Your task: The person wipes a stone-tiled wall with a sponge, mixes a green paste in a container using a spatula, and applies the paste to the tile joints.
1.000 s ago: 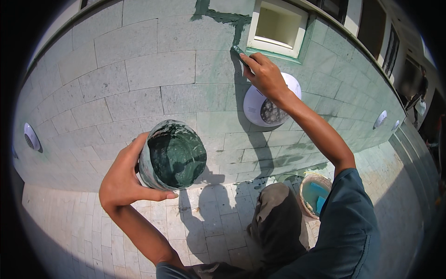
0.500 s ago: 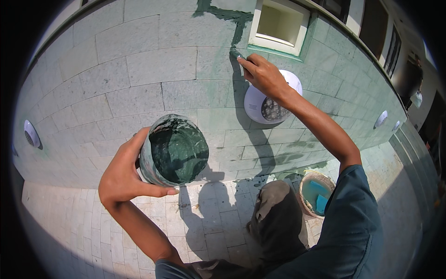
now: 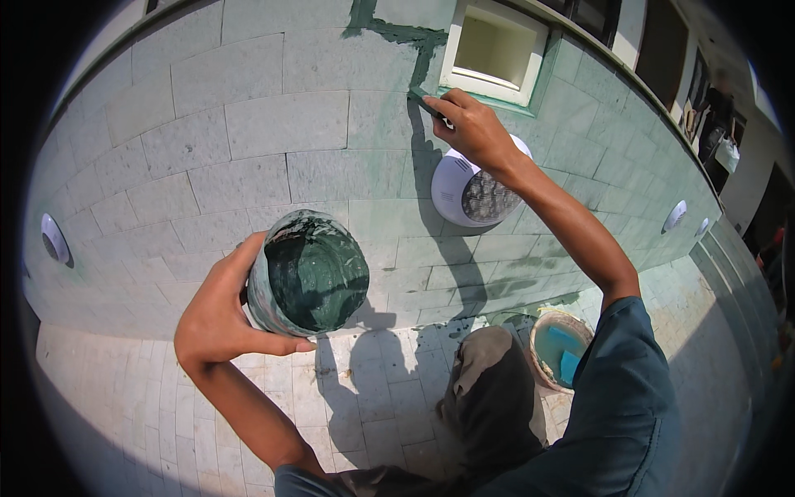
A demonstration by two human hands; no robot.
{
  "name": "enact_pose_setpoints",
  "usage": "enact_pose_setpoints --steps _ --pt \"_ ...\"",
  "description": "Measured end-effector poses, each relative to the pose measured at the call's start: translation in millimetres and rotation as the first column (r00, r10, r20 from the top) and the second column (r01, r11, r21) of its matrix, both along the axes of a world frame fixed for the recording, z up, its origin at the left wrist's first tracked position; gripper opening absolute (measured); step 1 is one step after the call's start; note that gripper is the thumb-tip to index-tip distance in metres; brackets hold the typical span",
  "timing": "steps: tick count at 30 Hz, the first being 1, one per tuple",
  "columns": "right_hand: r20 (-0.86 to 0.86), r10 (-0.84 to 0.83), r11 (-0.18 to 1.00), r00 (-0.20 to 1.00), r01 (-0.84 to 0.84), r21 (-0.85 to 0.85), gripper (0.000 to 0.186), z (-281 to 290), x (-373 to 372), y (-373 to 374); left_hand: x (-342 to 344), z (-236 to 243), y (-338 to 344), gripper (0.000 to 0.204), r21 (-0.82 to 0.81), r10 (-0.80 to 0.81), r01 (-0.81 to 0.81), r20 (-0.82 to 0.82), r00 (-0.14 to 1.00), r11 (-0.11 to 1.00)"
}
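Observation:
My left hand (image 3: pixel 214 308) grips a round tub (image 3: pixel 263 291) from its left side, fingers behind and thumb along the bottom. The tub is tilted so its mouth faces me, and dark green paste (image 3: pixel 325 277) coats its inside. Up at the tiled wall (image 3: pixel 248 124), my right hand (image 3: pixel 472 128) pinches a small green-smeared spreader (image 3: pixel 421 101), mostly hidden by the fingers. Its tip touches a tile joint at the lower end of a dark green strip of paste (image 3: pixel 406 33). A white round lamp (image 3: pixel 472 190) sits on the wall just under my right wrist.
A white-framed recess (image 3: pixel 494 54) is set in the wall right of the paste strip. On the paved floor (image 3: pixel 240 414), a bucket (image 3: pixel 540 352) of water with blue pieces stands beside my knee (image 3: pixel 493 364). More lamps dot the wall; a person (image 3: pixel 717 120) stands far right.
The right hand and spreader have shifted slightly along the joint. My view has tilted a little, and the tub sits slightly lower in it. The far person appears more upright.

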State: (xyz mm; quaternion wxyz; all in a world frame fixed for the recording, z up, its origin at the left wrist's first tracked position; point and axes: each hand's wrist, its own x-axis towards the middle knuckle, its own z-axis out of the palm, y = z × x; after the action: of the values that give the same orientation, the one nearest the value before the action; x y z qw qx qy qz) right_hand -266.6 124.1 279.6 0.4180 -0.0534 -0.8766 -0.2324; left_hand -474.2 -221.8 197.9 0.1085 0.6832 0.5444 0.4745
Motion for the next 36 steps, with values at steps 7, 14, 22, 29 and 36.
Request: enact_pose_setpoints --steps 7,14,22,29,36 --pt "0.003 -0.022 0.998 1.000 0.021 0.056 0.035 15 -4 12 3 2 3 0.108 -0.027 0.014 -0.014 -0.007 1.000 1.000" --pt "0.032 -0.019 0.934 0.999 0.029 -0.355 0.030 29 7 -5 0 1 1 0.107 -0.013 -0.026 0.027 0.022 0.999 1.000" --pt "-0.026 0.004 1.000 1.000 -0.003 0.024 0.028 92 -7 23 0 1 4 0.107 -0.016 -0.013 0.013 -0.014 1.000 1.000" --pt "-0.046 -0.025 0.980 0.999 0.034 0.198 0.034 67 -9 7 0 -2 4 0.107 -0.027 -0.016 0.016 0.010 1.000 1.000" --pt "0.108 -0.013 0.997 0.994 0.022 -0.080 0.036 -3 -9 2 -1 3 2 0.105 -0.017 -0.016 0.016 0.007 1.000 1.000"
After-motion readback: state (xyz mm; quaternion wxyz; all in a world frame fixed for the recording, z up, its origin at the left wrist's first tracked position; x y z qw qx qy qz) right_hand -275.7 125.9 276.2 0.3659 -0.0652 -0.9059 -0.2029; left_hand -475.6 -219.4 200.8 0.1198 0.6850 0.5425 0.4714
